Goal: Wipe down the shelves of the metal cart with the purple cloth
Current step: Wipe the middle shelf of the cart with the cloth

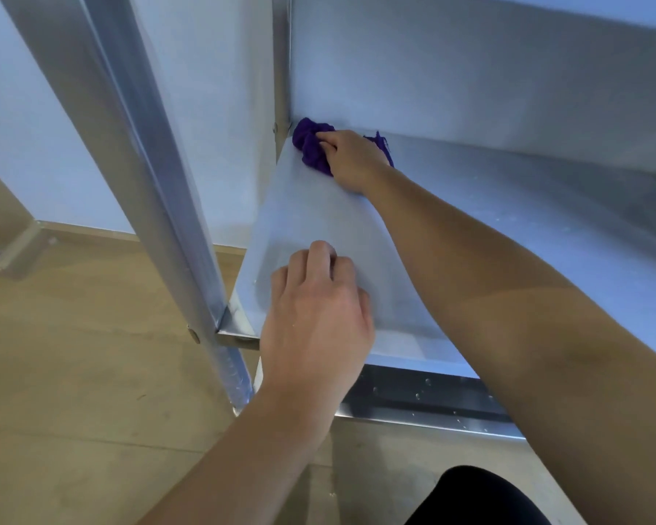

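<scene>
The right hand grips the purple cloth in the far corner of the shelf; the left hand rests nearer, fingers loosely curled, holding nothing

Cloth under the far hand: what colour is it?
The cloth is purple; the head view shows it.

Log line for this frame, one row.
phase: wiping | right hand: grips purple cloth at shelf far-left corner | left hand: rests on shelf front
</scene>
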